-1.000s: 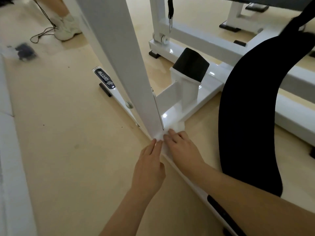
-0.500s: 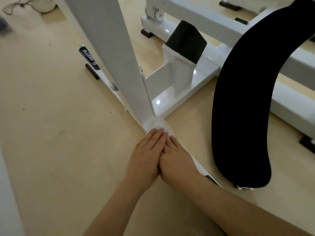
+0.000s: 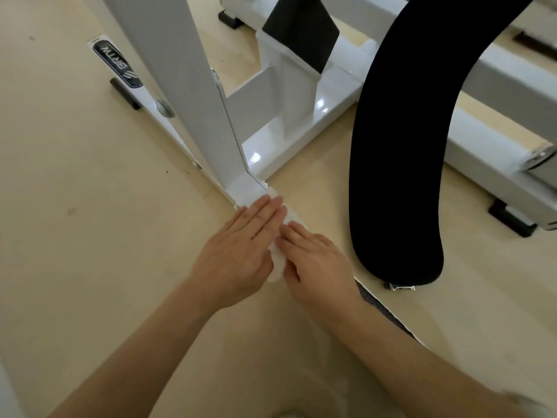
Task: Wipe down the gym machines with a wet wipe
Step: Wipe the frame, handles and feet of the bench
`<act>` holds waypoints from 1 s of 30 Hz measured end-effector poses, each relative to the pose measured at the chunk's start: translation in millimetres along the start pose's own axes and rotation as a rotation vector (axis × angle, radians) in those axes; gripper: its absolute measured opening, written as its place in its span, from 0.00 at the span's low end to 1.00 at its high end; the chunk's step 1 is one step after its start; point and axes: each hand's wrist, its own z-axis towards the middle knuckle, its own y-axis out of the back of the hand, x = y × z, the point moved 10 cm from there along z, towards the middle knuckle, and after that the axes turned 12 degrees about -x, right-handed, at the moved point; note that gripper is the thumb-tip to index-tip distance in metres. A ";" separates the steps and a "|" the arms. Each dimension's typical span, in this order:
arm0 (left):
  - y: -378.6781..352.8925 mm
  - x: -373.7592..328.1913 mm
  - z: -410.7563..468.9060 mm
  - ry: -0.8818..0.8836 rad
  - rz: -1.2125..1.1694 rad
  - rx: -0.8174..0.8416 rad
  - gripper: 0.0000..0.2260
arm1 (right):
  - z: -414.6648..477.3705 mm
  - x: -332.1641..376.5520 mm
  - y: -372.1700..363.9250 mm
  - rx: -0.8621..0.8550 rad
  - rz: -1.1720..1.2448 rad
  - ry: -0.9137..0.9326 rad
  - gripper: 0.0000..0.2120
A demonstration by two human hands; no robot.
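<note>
A white wet wipe (image 3: 278, 257) lies on the low white base rail of the gym machine, just in front of the foot of the white upright post (image 3: 193, 95). My left hand (image 3: 241, 251) lies flat on the wipe with straight fingers. Beside it my right hand (image 3: 316, 260) presses the wipe's right side, fingers straight and pointing up-left. Most of the wipe and the rail under it are hidden by my hands.
A curved black pad (image 3: 401, 146) hangs close on the right, its tip near the floor. A white cross beam (image 3: 301, 137) with a black block (image 3: 301, 28) runs back from the post. A second white frame (image 3: 497, 158) stands far right. Beige floor (image 3: 75, 206) spreads left.
Both hands slid with the wipe along the base rail toward me, away from the foot of the post. The camera tilted down and closer.
</note>
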 end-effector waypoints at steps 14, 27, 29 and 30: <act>-23.0 42.0 19.2 -0.163 0.236 -0.004 0.27 | -44.7 -106.9 61.6 -0.129 0.316 -0.817 0.14; -32.2 -32.6 9.0 -0.184 0.092 -0.069 0.30 | -64.4 -89.2 45.3 0.029 0.408 -0.836 0.18; -25.7 -11.9 14.2 -0.042 0.090 -0.109 0.30 | -66.0 -95.3 44.9 0.010 0.488 -0.910 0.19; -25.1 -25.8 12.3 -0.037 0.059 -0.137 0.30 | -65.2 -96.5 46.1 -0.002 0.521 -0.940 0.19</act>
